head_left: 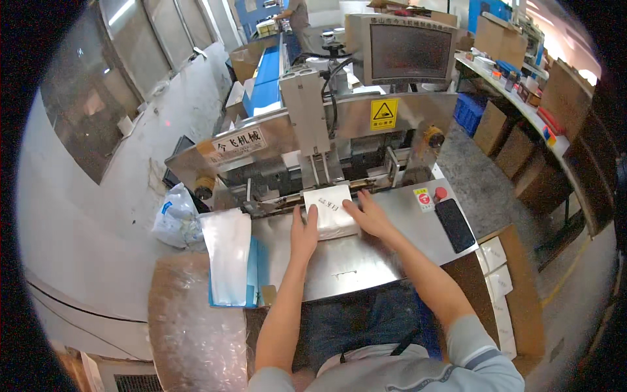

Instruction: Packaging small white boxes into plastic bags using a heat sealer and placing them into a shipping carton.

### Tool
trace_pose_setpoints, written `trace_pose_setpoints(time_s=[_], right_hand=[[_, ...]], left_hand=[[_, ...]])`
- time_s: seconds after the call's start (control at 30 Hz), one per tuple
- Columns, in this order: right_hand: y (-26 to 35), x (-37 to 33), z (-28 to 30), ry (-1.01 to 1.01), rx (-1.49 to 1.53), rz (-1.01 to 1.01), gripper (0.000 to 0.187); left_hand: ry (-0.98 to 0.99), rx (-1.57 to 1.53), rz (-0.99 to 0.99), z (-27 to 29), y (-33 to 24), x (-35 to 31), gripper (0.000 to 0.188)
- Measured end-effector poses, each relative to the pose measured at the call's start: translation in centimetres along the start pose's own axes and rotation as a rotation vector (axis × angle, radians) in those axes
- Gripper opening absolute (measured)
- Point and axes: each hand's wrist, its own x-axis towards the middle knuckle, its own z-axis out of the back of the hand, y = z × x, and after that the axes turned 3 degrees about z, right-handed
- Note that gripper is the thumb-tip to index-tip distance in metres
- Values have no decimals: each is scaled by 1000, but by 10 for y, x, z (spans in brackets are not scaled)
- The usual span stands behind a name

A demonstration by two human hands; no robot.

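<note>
White packet (332, 210) lies flat on the steel table (366, 261), far end at the machine's feed slot (326, 189), not yet drawn in. Left hand (304, 232) grip flat against its left edge; right hand (369, 214) grip spread on its right edge. Left of left grip: stack of clear bags (228, 251) waiting. Right of right grip: red button (441, 193), black phone (455, 225).

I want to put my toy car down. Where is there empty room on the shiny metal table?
Bare steel table lies toward the person from both hands, left and right, between the clear bag stack and black phone. Crowded: the white packet at the machine mouth.
</note>
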Motion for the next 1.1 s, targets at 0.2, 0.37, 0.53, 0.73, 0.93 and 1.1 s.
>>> trace_pose_setpoints(time_s=[0.2,0.37,0.53,0.73,0.93,1.1], right_hand=[[15,-12,4,139,42,-81,89],[39,-69,53,255,718,-145,79],[8,-110,71,129,845,-273,96],[-35,-201,175,-167,744,-186,98],[-60,-372,320,-579,-387,-533,90],[-112,-481,350,-170,-506,-1051,69]], left_hand=[[85,-277,2,-13,-6,-29,52],[117,-588,241,8,2,-53,46],[170,-859,356,21,34,53,56],[359,-813,104,21,71,152,24],[258,-633,219,43,119,163,26],[282,-168,-10,27,26,20,31]])
